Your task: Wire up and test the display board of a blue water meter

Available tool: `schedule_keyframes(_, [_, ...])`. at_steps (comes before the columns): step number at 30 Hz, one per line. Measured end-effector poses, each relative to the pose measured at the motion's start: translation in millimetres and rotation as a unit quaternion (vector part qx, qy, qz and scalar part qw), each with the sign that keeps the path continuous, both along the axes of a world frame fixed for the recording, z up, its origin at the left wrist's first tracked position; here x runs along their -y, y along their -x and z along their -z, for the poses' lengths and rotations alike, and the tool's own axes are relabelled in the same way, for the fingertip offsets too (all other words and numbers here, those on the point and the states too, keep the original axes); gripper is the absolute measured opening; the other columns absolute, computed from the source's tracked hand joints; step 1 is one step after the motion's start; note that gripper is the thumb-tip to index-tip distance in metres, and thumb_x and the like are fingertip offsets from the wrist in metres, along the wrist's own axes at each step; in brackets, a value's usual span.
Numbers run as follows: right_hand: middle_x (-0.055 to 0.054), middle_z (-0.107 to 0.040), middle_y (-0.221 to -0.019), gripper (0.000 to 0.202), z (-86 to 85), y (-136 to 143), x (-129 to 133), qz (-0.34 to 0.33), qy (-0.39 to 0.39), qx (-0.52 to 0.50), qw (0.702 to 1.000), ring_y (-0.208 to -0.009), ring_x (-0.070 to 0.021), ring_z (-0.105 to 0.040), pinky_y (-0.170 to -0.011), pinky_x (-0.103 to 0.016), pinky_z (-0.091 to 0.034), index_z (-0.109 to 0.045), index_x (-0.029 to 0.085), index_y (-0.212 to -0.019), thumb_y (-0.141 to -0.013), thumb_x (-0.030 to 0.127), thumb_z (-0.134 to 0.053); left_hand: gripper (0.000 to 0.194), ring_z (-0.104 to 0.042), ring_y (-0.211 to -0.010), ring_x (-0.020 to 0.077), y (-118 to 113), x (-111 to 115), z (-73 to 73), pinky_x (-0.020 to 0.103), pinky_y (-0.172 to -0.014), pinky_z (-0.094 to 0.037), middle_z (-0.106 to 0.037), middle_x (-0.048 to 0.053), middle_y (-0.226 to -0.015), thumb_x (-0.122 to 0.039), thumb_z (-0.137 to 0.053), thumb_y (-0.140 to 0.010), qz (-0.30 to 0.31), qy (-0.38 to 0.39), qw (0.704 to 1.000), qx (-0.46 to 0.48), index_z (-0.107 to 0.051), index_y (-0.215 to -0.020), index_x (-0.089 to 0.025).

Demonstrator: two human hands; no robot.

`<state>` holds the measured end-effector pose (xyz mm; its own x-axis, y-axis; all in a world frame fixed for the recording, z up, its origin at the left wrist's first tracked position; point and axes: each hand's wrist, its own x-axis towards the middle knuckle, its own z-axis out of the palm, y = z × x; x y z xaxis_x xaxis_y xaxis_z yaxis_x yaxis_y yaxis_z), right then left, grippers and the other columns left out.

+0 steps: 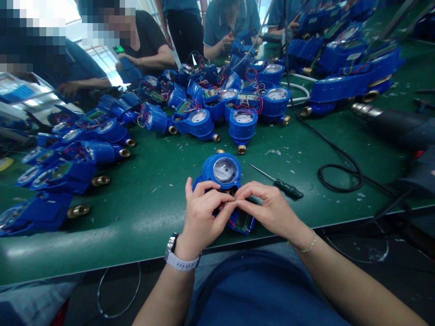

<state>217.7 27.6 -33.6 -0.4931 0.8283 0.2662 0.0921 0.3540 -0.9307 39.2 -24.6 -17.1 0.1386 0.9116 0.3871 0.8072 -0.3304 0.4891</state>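
Note:
A blue water meter with a round clear dial lies on the green table close to my body. Its lower housing is uncovered, showing a circuit board and thin wires. My left hand pinches thumb and forefinger together over this housing, its other fingers resting by the meter body. The fingertips of my right hand are pressed together too, meeting the left ones above the housing. What lies between the fingertips is too small and covered to name. A screwdriver with a dark green handle rests right of the meter.
Several more blue water meters with loose wires stand across the table, at left and at back right. A black cable loops on the right near a dark heat-gun-like tool. Other people work across the table.

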Motion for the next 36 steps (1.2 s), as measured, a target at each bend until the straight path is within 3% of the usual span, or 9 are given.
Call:
schedule_keyframes(4, [-0.003,-0.07,-0.097,0.018,-1.6,-1.2,2.4,-0.018,-0.014,0.013,1.0,-0.092,-0.016,-0.064,-0.084,-0.031,-0.049,-0.067,0.018,-0.095,-0.096,0.013,-0.05,0.014,-0.06,-0.11,0.0245,4.6,6.7,-1.1,0.062,-0.115,-0.008,-0.072,-0.002,-0.079,-0.023,-0.056,-0.095,-0.014,-0.016,0.999,-0.033,-0.064,-0.083,-0.025])
schedule_keyframes(7, [-0.004,-0.068,-0.102,0.013,-1.6,0.4,6.3,-0.02,-0.052,0.031,0.998,-0.098,-0.0179,-0.062,-0.089,-0.033,-0.048,-0.064,0.018,-0.101,-0.092,0.011,-0.057,0.013,-0.058,-0.117,0.0253,8.6,12.3,1.2,0.062,-0.116,-0.006,-0.073,-0.001,-0.083,-0.022,-0.054,-0.096,-0.021,-0.02,0.998,-0.048,-0.064,-0.088,-0.024])
schedule_keyframes(11, [-0.005,-0.066,-0.099,0.015,-2.5,8.0,10.5,-0.019,-0.114,0.108,0.987,-0.095,-0.0217,-0.057,-0.085,-0.037,-0.046,-0.064,0.016,-0.095,-0.084,0.015,-0.074,0.012,-0.053,-0.125,0.027,12.9,17.7,3.6,0.064,-0.115,-0.008,-0.074,0.0,-0.087,-0.02,-0.054,-0.095,-0.034,-0.019,0.998,-0.05,-0.065,-0.091,-0.024])
schedule_keyframes(15, [-0.006,-0.065,-0.097,0.007,-2.0,12.2,9.3,-0.026,-0.139,0.137,0.98,-0.092,-0.0208,-0.055,-0.083,-0.037,-0.045,-0.063,0.015,-0.085,-0.09,0.01,-0.064,0.006,-0.051,-0.125,0.0286,13.4,20.1,2.1,0.067,-0.113,-0.007,-0.074,-0.001,-0.086,-0.023,-0.06,-0.092,-0.03,-0.008,0.998,-0.053,-0.065,-0.089,-0.026])
schedule_keyframes(24, [-0.005,-0.063,-0.099,0.015,-11.3,12.0,10.3,-0.032,-0.091,0.205,0.974,-0.096,-0.0212,-0.055,-0.085,-0.037,-0.046,-0.065,0.016,-0.083,-0.084,0.002,-0.059,0.009,-0.047,-0.128,0.0282,10.6,20.5,7.1,0.065,-0.114,-0.012,-0.071,0.001,-0.085,-0.021,-0.056,-0.091,-0.033,0.003,0.999,-0.025,-0.062,-0.084,-0.024])
schedule_keyframes(31, [-0.003,-0.062,-0.094,0.015,-11.2,12.7,4.9,-0.052,-0.035,0.142,0.988,-0.094,-0.0188,-0.055,-0.085,-0.034,-0.043,-0.066,0.017,-0.077,-0.085,0.005,-0.062,0.01,-0.046,-0.128,0.0292,10.2,21.6,9.2,0.064,-0.114,-0.011,-0.07,0.001,-0.085,-0.02,-0.054,-0.091,-0.035,0.0,0.999,-0.03,-0.061,-0.085,-0.024])
schedule_keyframes(36, [-0.003,-0.06,-0.092,0.012,-11.1,14.0,7.7,-0.059,-0.055,0.172,0.982,-0.092,-0.0187,-0.053,-0.082,-0.034,-0.042,-0.06,0.017,-0.081,-0.089,0.007,-0.061,0.01,-0.045,-0.129,0.0295,8.9,21.5,9.3,0.064,-0.114,-0.012,-0.071,0.001,-0.085,-0.019,-0.055,-0.091,-0.035,-0.001,0.999,-0.038,-0.061,-0.085,-0.024])
